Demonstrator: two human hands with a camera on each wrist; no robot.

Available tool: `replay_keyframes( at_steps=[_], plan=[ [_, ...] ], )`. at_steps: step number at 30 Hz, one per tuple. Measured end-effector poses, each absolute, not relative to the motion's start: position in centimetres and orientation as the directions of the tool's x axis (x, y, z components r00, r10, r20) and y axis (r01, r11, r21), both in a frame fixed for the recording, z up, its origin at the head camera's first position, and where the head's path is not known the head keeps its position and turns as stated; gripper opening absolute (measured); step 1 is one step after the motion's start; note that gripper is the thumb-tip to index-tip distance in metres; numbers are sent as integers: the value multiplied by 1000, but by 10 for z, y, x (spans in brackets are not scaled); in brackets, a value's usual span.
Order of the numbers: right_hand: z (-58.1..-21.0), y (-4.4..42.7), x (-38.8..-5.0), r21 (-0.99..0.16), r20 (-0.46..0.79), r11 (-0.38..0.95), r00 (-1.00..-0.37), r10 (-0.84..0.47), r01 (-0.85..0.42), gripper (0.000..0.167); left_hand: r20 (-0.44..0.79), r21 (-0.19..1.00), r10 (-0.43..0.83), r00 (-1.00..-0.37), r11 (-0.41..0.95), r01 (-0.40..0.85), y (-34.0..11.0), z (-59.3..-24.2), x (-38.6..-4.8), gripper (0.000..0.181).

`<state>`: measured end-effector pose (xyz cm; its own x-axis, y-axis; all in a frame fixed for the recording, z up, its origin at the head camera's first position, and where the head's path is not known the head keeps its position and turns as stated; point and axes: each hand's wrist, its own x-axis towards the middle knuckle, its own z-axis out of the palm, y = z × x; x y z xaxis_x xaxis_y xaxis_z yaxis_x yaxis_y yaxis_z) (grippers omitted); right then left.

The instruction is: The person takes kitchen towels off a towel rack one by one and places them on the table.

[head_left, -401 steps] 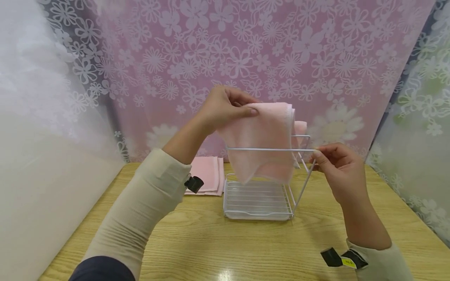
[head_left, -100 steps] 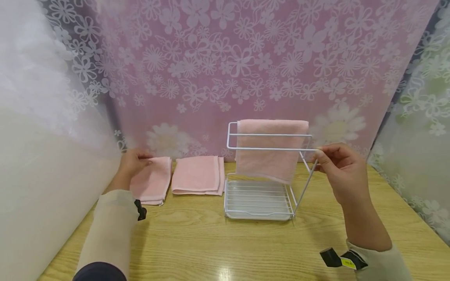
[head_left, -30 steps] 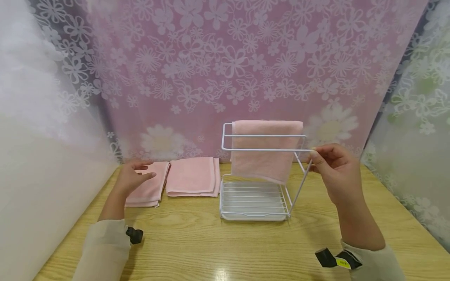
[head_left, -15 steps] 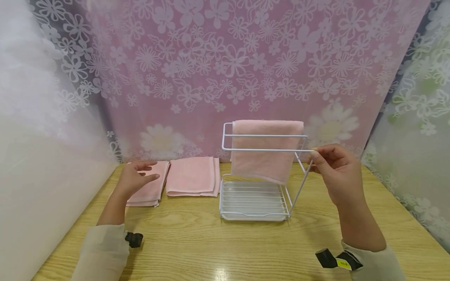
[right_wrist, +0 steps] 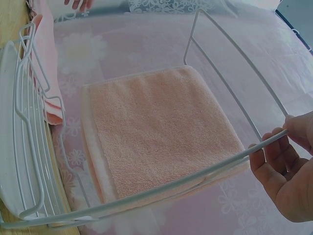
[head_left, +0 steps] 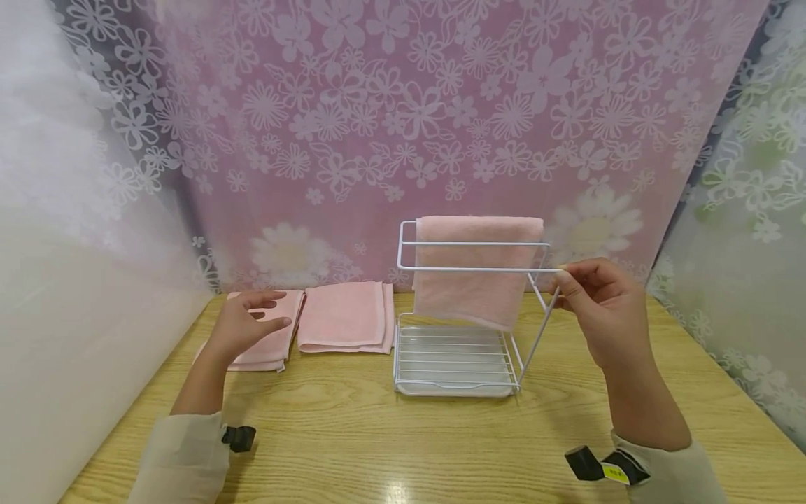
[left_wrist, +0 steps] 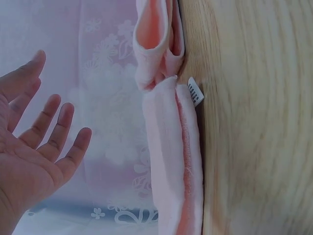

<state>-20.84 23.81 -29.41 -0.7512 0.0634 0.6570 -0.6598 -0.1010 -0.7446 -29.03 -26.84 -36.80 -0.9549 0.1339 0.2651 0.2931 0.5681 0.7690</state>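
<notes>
My left hand (head_left: 242,325) hovers over a folded pink towel (head_left: 273,350) at the table's left, fingers spread and holding nothing. In the left wrist view the open left hand (left_wrist: 34,152) is apart from the towel's thick folded edge (left_wrist: 164,156), where a small label shows. My right hand (head_left: 607,311) pinches the upper front corner of a white wire rack (head_left: 478,269) between thumb and fingers. Over the rack's rearmost top bar hangs another pink towel (head_left: 472,294); the right wrist view shows this towel (right_wrist: 161,132) draped double, beyond the front bars.
A second folded pink towel (head_left: 343,318) lies between the left towel and the rack. The rack's base has a wire grid above a pale tray (head_left: 453,389). It stands on a wood-grain table (head_left: 352,434). A flowered pink curtain (head_left: 352,140) closes the back.
Earliest, my left hand held a pink towel at the rack's upper bars; later it was at the left folded towel. Now it has let go and drawn slightly back. The right hand kept its grip.
</notes>
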Motion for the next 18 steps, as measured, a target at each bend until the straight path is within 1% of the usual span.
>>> replay_keyframes(
  at_steps=[11,18],
  plan=[
    [-294,238,-209,-735,667,-111,-743,52,-669,7,335,760,149,-930,541,360,-262,-366,-279,51],
    [-294,238,-209,-736,668,-103,-742,50,-670,7,355,763,164,-920,518,387,-260,-364,-273,50]
  ],
)
